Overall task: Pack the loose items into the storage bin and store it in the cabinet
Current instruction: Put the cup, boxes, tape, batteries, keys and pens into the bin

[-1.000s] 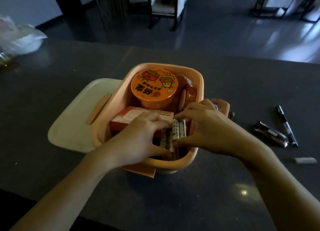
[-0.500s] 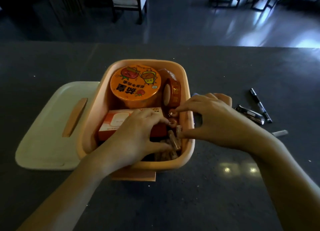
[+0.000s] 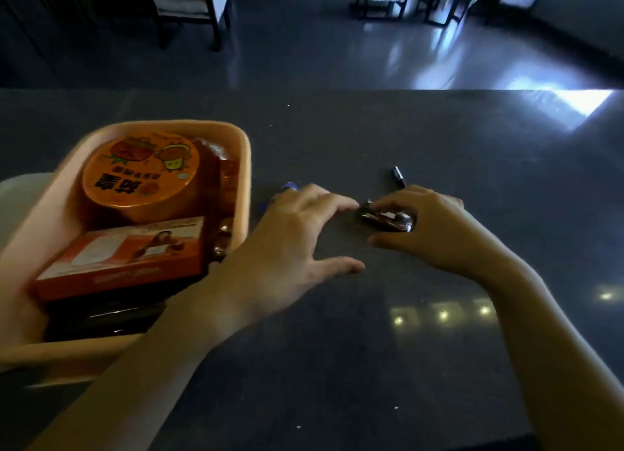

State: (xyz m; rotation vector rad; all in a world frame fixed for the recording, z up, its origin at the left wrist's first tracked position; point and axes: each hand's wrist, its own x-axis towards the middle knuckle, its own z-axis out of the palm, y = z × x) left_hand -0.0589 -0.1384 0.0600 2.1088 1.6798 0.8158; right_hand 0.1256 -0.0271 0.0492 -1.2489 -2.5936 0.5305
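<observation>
the right hand point(image 3: 435, 231) curls its fingers over a blurred shiny metal object point(image 3: 385, 219) on the counter point(image 3: 371, 349), hiding most of it. the left hand point(image 3: 290, 244), fingers spread, touches its end. the storage bin point(image 3: 244, 166), cut off at left, sits beside the left wrist.

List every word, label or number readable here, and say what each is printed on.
"茄皇": large characters on the orange cup lid, upside down to the camera and motion-smeared, so somewhat doubtful.
Smaller print on that lid: too blurred to read.
Print on the red box: too blurred to read.
Shiny metal item held by the right hand: no text visible.
</observation>
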